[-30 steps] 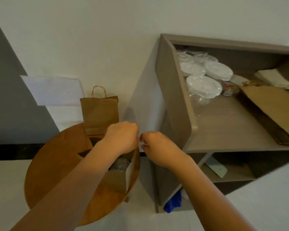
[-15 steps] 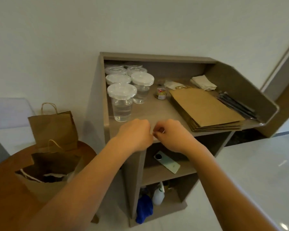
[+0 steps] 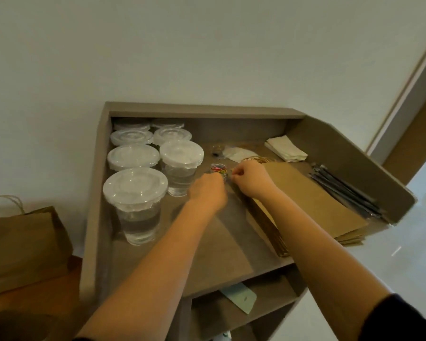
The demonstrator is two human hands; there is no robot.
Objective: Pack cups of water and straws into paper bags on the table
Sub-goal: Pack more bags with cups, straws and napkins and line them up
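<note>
A grey shelf unit [image 3: 94, 217] stands against the wall, and its top tray holds nearly everything. One brown paper bag [image 3: 22, 242] stands upright on the wooden table [image 3: 35, 299] to the left of the unit, handles up. On the tray, a stack of flat bags [image 3: 312, 205] lies with its long axis running from the far centre toward the near right corner; how many are in it cannot be counted. Seven lidded clear cups [image 3: 135, 205] stand upright in two rows on the tray's left side, the nearest holding water. A bundle of dark straws [image 3: 347, 193] lies right of the stack, parallel to it, too tightly packed to count. Folded white napkins [image 3: 285, 151] sit at the far right. The left hand [image 3: 207, 193] and right hand [image 3: 250, 179] meet, fingers curled, at a small clear tub [image 3: 218, 168] of coloured bits; its label is unreadable, and what either hand pinches cannot be told. One pale phone [image 3: 239, 297] lies on the lower shelf.
</note>
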